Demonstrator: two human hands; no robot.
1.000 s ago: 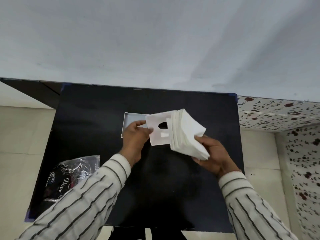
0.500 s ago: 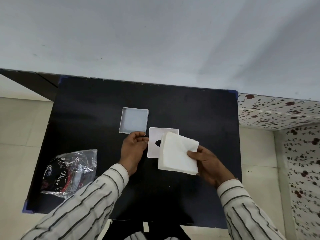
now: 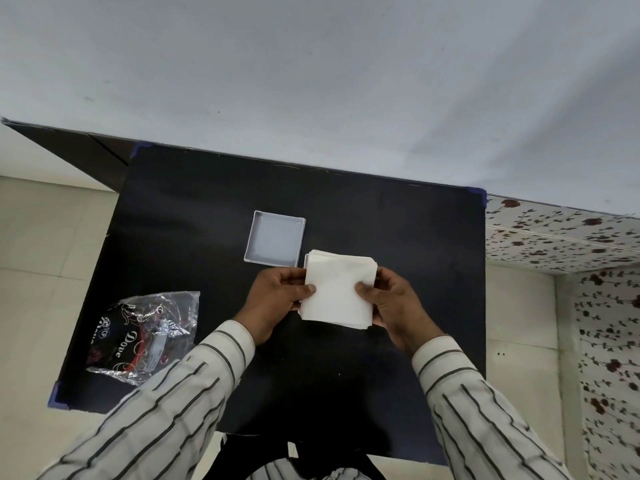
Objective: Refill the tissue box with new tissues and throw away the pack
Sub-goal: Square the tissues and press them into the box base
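Fingers of our left hand (image 3: 273, 299) and right hand (image 3: 394, 306) pinch the tissue stack (image 3: 337, 292) over the box lid (image 3: 306, 271); loosening risks sheets fanning across the table (image 3: 415, 254).

Both arms reach forward from the bottom of the view in striped sleeves, forearms angled inward so the hands meet in the middle. The left hand (image 3: 273, 297) is curled, thumb lying across the top and pointing right, the other fingers tucked beneath. The right hand (image 3: 393, 303) mirrors it, thumb pressed flat on top and pointing left, knuckles raised, both wrists level and close together.
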